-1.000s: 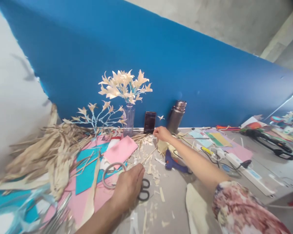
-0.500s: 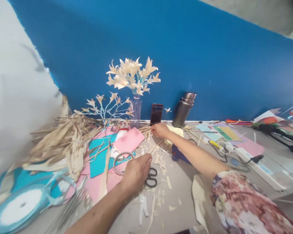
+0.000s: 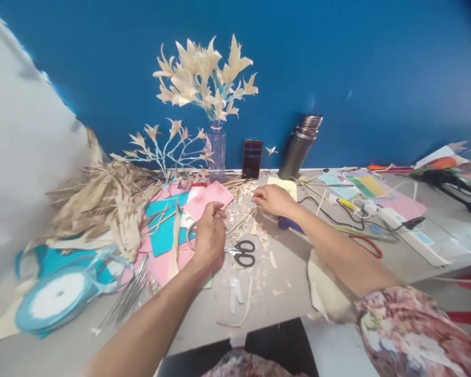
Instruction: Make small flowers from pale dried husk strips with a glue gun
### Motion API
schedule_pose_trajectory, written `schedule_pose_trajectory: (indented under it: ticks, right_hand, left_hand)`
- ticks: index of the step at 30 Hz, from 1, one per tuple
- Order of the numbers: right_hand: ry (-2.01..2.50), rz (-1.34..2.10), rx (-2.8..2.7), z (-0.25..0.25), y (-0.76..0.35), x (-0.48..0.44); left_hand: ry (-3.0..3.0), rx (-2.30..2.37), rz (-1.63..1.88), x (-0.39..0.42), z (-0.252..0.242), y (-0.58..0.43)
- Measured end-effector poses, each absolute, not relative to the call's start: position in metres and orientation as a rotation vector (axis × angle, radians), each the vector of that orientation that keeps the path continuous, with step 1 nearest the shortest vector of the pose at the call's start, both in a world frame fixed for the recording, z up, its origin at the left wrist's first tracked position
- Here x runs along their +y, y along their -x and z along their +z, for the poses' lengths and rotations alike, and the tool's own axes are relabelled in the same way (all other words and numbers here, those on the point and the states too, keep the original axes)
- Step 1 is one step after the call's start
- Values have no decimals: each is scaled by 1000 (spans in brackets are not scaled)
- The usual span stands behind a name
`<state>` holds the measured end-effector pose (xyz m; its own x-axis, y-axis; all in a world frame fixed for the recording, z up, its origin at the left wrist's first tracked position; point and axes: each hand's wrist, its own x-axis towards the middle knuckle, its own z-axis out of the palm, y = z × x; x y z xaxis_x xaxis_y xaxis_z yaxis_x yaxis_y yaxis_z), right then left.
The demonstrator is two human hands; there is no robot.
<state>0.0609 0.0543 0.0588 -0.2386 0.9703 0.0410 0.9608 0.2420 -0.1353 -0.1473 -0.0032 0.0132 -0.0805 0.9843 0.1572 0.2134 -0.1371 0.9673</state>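
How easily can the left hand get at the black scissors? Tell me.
Probably yes, easily: the scissors lie in the open just beside the left hand, with only thin husk scraps around them.

A thin pale straw stick (image 3: 241,220) lies slanted over pale cuttings, its upper end at the right hand (image 3: 273,199). Black-handled scissors (image 3: 241,252) lie flat just beside the left hand (image 3: 209,236), blades pointing toward it, handles to the right.
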Motion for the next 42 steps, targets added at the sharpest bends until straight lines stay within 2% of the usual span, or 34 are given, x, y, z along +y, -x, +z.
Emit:
schedule_pose_trajectory:
  ticks: [11,17,19,24,28,32,35,39,42]
  right_hand:
    - [1877,270,-2059,40,-91,39]
    - [1492,496,-2256,33,-72,28]
    - [1350,561,-2391,32,-61,21]
    - [1285,628,-2604,29,-51,16]
    - [1360,682,-2540,28,-55,19]
    - [1382,679,-2539,29,-55,18]
    - [1381,683,-2490,29,-54,17]
    - [1343,781,-2254,28,-53,18]
    - [1242,1025,-1999,30,-50,16]
  left_hand:
    - [-1695,1547,1264,16,12,159]
    - [-1747,1595,1218,26,9,165]
    - [-1833,1527,1085,25,15,169]
    - [-2280,1157,354,17,33,178]
    - [-2393,1188,161,10,32,173]
    - [-2413,1256,214,6,23,168]
    - [-2267,1275,408,9,21,169]
    - [-1730,1190,762,13,28,168]
    - [-1347,1087,847,13,33,166]
